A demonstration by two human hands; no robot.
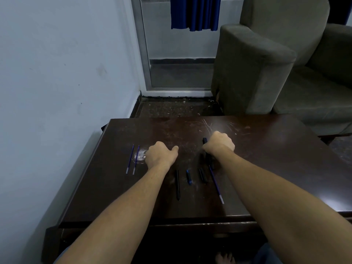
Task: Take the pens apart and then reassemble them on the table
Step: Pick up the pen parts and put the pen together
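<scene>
On the dark wooden table [266, 168] lie pen parts. Two thin blue refills [133, 159] rest side by side at the left. My left hand [161, 156] is curled into a loose fist just right of them, and whether it holds anything is hidden. My right hand [219, 142] is closed around a black pen body [205, 141] whose end sticks out at the left of the fist. Below the hands lie a long black barrel [177, 184], a short blue-black piece [188, 177], a short black piece [202, 175] and another blue refill [216, 184].
A white wall runs along the table's left side. A grey-green armchair [266, 73] stands beyond the far right corner. A glass door with a blue curtain [194, 14] is straight ahead. A bare foot [225, 258] shows under the near edge.
</scene>
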